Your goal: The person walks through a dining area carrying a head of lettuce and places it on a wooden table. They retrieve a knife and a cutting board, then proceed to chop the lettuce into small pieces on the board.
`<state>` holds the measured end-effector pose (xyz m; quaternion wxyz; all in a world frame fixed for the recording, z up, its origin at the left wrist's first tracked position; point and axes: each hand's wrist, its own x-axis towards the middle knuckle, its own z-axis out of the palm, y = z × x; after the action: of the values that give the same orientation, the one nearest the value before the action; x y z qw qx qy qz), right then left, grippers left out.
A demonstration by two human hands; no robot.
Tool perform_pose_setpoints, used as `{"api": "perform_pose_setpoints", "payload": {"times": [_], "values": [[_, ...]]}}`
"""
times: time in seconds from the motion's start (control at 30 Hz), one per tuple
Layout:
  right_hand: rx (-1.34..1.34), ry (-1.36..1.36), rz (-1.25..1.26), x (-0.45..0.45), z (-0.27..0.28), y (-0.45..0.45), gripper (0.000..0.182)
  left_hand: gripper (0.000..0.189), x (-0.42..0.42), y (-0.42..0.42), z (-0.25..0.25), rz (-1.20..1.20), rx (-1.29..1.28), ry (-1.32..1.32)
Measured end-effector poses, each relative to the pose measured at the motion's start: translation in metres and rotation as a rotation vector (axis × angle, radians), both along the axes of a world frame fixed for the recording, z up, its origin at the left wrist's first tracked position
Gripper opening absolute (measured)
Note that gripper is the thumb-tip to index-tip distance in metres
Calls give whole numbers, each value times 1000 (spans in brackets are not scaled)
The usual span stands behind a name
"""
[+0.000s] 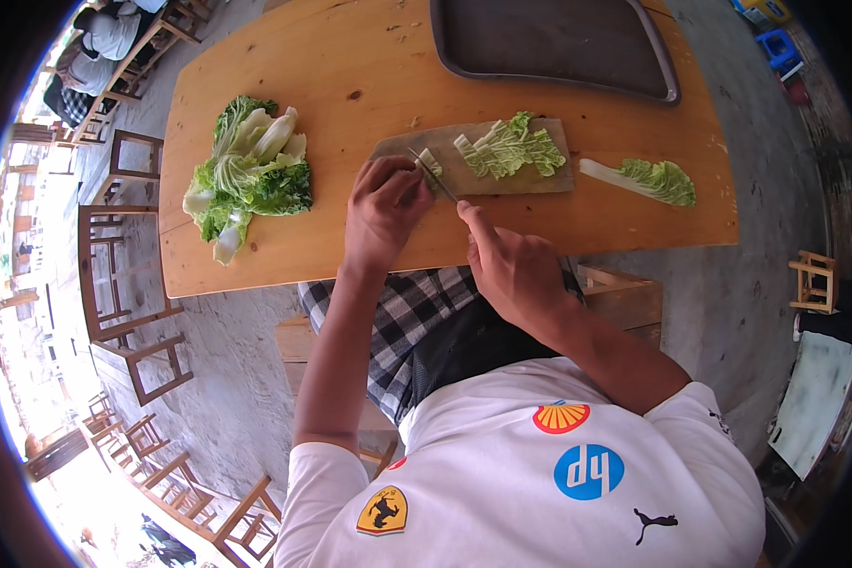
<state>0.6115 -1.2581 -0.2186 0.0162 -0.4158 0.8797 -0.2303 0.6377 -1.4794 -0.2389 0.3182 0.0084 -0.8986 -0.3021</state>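
Note:
My right hand (515, 270) grips a knife (438, 177), its index finger laid along the back near the handle. The blade slants across a small piece of napa cabbage (429, 165) at the left part of a thin cutting board (518, 186). With bent fingers my left hand (390, 206) holds the cabbage beside the blade; its fingertips partly hide what they press on. Cut strips of cabbage (508, 149) lie in a row on the board's right half. A single long leaf (642, 179) rests on the table to the right of the board.
A heap of cabbage leaves (255, 167) lies on the left of the wooden table (341, 92). A dark tray (547, 39) sits at the far right. Wooden chairs (124, 326) stand to the left, and seated people (103, 53) are at the far left. A wooden stool (813, 282) is at right.

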Motion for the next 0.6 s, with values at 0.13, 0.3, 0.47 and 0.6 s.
{"api": "perform_pose_setpoints", "payload": {"times": [0.13,0.3,0.47,0.6], "values": [[81,37,2,0,11,-1,55,19,4,1,-3,23,-17,3],[83,78,-6,-1,1,-14,52,19,4,4,-2,45,15,-22],[11,133,-4,-16,-16,-38,50,19,4,1,-3,34,-15,-15],[31,79,-39,-20,-12,-34,48,16,5,-2,-6,46,-58,-9]]}}
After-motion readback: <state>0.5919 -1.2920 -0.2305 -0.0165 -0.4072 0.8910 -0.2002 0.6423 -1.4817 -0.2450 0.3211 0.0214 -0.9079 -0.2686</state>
